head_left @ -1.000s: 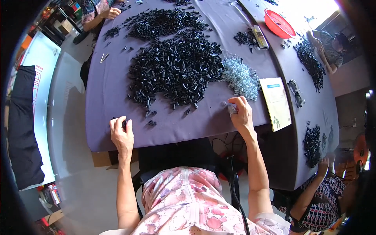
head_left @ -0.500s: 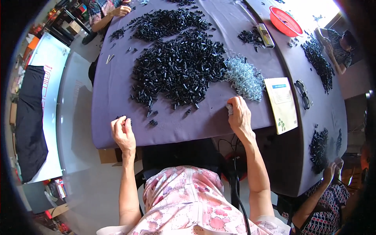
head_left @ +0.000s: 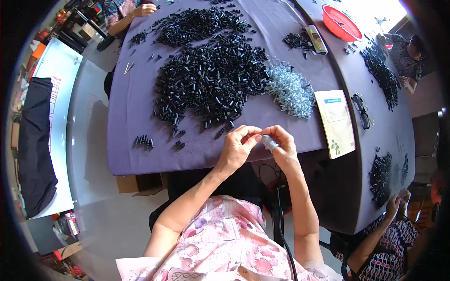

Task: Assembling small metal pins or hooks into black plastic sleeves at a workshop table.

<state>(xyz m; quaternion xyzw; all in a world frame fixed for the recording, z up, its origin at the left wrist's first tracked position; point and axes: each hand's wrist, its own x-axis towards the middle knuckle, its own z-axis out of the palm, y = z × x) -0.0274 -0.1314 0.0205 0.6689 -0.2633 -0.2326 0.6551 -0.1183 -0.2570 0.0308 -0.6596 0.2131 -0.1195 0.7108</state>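
Note:
My left hand point(head_left: 237, 146) and my right hand point(head_left: 285, 146) meet fingertip to fingertip above the front part of the table. The left thumb and forefinger are pinched; what they hold is too small to make out. My right hand is closed around a whitish, see-through lump point(head_left: 269, 142), perhaps a clump of clear plastic pieces. Beyond the hands spreads a big heap of small black cylindrical pieces point(head_left: 211, 79). To its right lies a pile of small clear plastic pieces point(head_left: 291, 91). A short row of black pieces point(head_left: 144, 141) sits by the left front edge.
A cream-coloured packet point(head_left: 336, 124) and eyeglasses point(head_left: 362, 111) lie to the right. Further back are a red basket point(head_left: 341, 23) and a yellowish packet point(head_left: 317, 40). Co-workers' hands point(head_left: 144, 10) show at the far left, and others at the right table. A dark cable hangs beside my right forearm.
My left hand has left the small row of black pieces at the left and come across to my right hand. The right hand has turned inward and moved slightly nearer.

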